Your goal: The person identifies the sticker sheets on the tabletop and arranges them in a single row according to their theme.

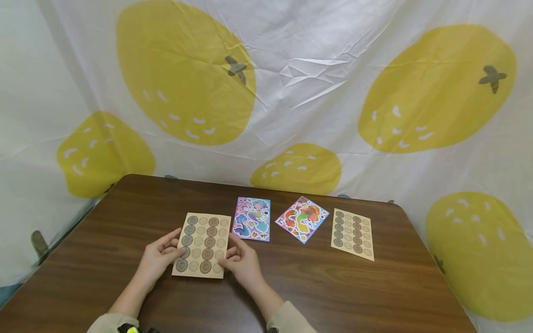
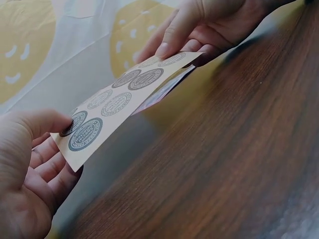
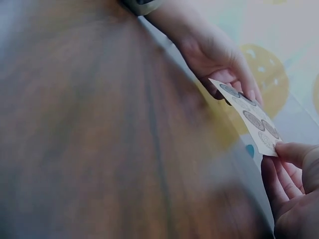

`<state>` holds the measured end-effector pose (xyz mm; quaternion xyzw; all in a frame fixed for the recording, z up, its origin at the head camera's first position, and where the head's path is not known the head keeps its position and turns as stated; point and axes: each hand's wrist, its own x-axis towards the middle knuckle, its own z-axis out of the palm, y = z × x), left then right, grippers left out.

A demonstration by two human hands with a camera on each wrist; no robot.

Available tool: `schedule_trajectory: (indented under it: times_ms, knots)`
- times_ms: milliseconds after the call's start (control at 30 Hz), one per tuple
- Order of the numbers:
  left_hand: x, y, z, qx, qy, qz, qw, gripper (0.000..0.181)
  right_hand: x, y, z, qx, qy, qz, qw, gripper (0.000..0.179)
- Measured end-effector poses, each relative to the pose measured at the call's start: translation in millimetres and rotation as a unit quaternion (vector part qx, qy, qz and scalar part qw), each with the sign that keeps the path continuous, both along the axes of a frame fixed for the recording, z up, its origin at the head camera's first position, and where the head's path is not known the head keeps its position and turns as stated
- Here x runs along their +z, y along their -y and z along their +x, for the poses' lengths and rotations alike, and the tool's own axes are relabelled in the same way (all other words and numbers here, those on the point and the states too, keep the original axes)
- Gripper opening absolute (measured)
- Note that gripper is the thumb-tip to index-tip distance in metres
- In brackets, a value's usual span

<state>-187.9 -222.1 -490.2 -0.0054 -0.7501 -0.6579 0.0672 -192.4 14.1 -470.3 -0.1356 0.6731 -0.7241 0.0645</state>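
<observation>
A tan sticker sheet (image 1: 204,245) with columns of round, stamp-like stickers in grey, brown and pale outline is held above the near part of the table. My left hand (image 1: 159,256) pinches its left edge, thumb on the printed face and fingers underneath. On the opposite edge, my right hand (image 1: 243,263) pinches the sheet the same way. The left wrist view shows the sheet (image 2: 114,102) raised and tilted between both hands. To its right lie a purple-blue mermaid sticker sheet (image 1: 252,219) and a second mermaid sheet (image 1: 302,219), turned at an angle.
Another tan sheet of round stickers (image 1: 353,233) lies farther right on the dark brown wooden table (image 1: 325,291). Behind the table's far edge hangs a white cloth (image 1: 304,115) printed with large yellow fruit.
</observation>
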Motion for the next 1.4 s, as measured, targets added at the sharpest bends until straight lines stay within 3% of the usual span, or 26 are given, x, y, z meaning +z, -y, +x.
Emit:
schedule_trajectory:
  times_ms: [167,367,600,933,1233,1400]
  knots:
    - [0.0,0.2,0.0,-0.008,0.009,-0.007,0.9999,0.058,-14.3,0.2,-2.9,0.002,0.010,-0.006,0.9999,0.075]
    - [-2.3,5.1,3.4,-0.044,0.014,0.002,0.9989,0.060,-26.6,0.3,-2.7,0.010,0.015,-0.004,0.9998,0.083]
    - [-2.5,14.4,10.1,-0.065,0.032,-0.011,0.9973,0.064,-27.8,0.4,2.1,0.026,0.017,-0.011,0.9995,0.083]
    - [-2.4,27.1,17.3,-0.105,0.029,-0.013,0.9940,0.069,-29.3,1.7,12.4,0.048,0.041,-0.014,0.9979,0.075]
    - [1.1,34.3,20.4,-0.171,0.042,-0.015,0.9843,0.072,-28.9,0.3,23.0,0.066,0.034,-0.022,0.9970,0.078]
    - [2.1,38.5,22.1,-0.181,0.040,-0.020,0.9824,0.069,-29.0,1.4,25.6,0.060,0.035,-0.016,0.9974,0.078]
